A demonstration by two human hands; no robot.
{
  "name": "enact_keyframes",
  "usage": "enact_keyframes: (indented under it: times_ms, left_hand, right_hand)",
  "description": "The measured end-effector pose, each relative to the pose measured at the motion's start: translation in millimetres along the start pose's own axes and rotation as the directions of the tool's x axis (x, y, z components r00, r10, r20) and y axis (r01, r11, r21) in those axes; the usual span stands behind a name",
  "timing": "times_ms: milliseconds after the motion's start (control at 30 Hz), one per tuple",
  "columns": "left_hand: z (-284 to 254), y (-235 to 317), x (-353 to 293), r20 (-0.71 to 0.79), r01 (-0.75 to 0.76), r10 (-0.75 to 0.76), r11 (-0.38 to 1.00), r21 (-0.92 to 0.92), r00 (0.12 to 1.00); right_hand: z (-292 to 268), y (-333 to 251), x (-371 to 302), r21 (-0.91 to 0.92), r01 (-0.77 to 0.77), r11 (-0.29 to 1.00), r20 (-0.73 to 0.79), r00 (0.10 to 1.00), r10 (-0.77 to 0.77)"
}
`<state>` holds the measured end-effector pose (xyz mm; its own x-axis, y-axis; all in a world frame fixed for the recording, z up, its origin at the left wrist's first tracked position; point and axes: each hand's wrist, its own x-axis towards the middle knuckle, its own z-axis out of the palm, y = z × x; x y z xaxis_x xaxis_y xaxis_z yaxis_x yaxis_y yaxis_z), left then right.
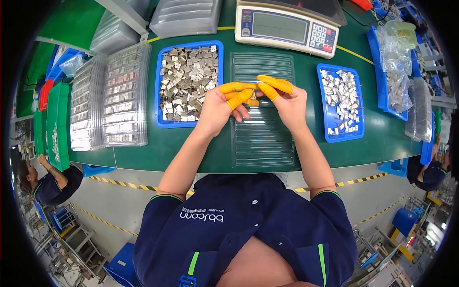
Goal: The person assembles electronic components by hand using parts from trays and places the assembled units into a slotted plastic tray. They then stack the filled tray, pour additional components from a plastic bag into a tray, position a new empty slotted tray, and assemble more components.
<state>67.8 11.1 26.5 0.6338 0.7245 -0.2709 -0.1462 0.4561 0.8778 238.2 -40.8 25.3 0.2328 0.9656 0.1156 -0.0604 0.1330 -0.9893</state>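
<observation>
My left hand (216, 106) and my right hand (289, 101) meet over the middle of the green table, with yellow finger cots on several fingertips. The left fingers pinch a small metal piece (254, 94), mostly covered by them. My right thumb and forefinger are pressed together at the same spot; whatever they hold is too small to make out. Beneath the hands lies a clear ribbed plastic tray (263, 143). To its left, a blue tray (157, 103) holds many small metal shells. A smaller blue tray (328, 138) on the right holds small white parts with thin pins.
A digital scale (279, 26) stands behind the clear tray. Stacks of filled clear trays (125, 95) are at the left, beside a green bin (58, 124). Bagged parts (397, 86) lie in a blue bin at the far right. Other people (52, 184) sit at both sides.
</observation>
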Motion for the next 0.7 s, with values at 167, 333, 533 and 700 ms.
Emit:
enact_keyframes:
  times_ms: [167, 333, 533, 700]
  left_hand:
    - [1.9, -4.6, 1.3, 0.01, -0.053, 0.053, 0.999, -0.004, 0.999]
    - [7.3, -3.4, 3.1, -0.067, -0.118, 0.112, 0.989, -0.09, 0.991]
    - [7.1, -2.7, 5.2, -0.239, -0.262, 0.32, 0.934, 0.245, 0.917]
    - [4.4, -8.5, 5.2, -0.24, -0.171, 0.223, 0.96, 0.22, 0.945]
  right_hand:
    - [1.2, 4.1, 0.1, 0.163, -0.149, 0.975, -0.043, 0.987, 0.158]
    - [-3.8, 5.5, -0.3, 0.17, -0.228, 0.959, -0.062, 0.969, 0.241]
    - [0.6, -1.8, 1.8, 0.122, -0.2, 0.972, -0.127, 0.968, 0.215]
    - [0.1, 3.1, 1.2, 0.138, -0.202, 0.97, -0.111, 0.97, 0.218]
